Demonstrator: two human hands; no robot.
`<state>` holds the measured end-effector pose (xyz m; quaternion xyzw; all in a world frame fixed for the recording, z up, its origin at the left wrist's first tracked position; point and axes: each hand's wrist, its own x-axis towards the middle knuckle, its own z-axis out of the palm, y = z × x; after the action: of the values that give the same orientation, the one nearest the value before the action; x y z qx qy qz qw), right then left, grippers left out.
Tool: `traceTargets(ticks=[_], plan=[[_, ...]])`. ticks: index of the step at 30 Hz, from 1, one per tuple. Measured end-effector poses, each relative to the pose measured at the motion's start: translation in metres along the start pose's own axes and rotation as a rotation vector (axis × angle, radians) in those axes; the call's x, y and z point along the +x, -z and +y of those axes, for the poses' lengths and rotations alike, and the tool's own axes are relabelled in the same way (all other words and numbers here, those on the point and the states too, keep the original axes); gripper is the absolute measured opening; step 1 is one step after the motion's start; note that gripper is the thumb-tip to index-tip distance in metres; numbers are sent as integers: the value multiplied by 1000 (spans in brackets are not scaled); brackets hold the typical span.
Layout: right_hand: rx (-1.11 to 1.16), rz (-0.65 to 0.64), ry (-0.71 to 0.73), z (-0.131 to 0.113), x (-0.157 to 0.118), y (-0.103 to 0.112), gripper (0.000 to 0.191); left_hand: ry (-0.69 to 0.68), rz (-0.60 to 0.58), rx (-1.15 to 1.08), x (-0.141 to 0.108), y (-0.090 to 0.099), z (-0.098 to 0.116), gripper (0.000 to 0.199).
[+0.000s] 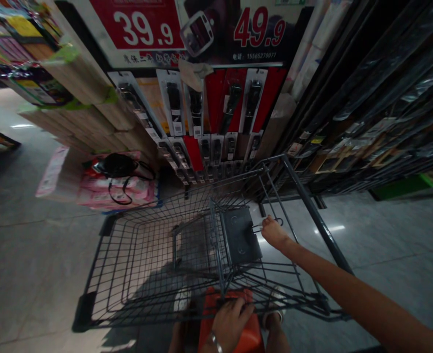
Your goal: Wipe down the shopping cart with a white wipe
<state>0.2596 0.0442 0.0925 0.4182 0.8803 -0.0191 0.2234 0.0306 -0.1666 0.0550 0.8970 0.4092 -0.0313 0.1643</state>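
A dark grey wire shopping cart [128, 274] stands in front of me, its push bar on the right. My right hand [273, 233] is closed around a thin wire loop beside the cart's grey plastic seat panel [240, 235]. Low in the middle, my left hand [233, 318], with a silver band at the wrist, lies over an orange-red plastic object [251, 336] between my legs, its fingers curled. The kind of that object is not clear, and its lower part is out of view. The cart's near rim passes just by the left hand.
Ahead is a rack of packaged belts [196, 110] under a price sign [146, 29]. Left of it are stacked tissue packs [87, 83] and pink packages [117, 189] with a black bag [117, 164] on top. Dark hanging goods [348, 93] fill the right side. Grey tile floor [396, 235] surrounds the cart.
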Motion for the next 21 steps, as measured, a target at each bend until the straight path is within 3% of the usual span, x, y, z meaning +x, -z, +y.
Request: traceTargets(ticks=[8,14,17,21], plan=[[-49,27,28,23,-26,34,16,-10,-36,4,2,1,-2,42],[50,30,-7,12,-40,51,19,-11,-39,1,3,4,-1,42],[175,-47,-35,-11,-56,41,21,0,-32,-1,4,5,-1,41],[238,-143,-18,-53,-75,3,22,-3,-16,-4,6,6,-1,42]])
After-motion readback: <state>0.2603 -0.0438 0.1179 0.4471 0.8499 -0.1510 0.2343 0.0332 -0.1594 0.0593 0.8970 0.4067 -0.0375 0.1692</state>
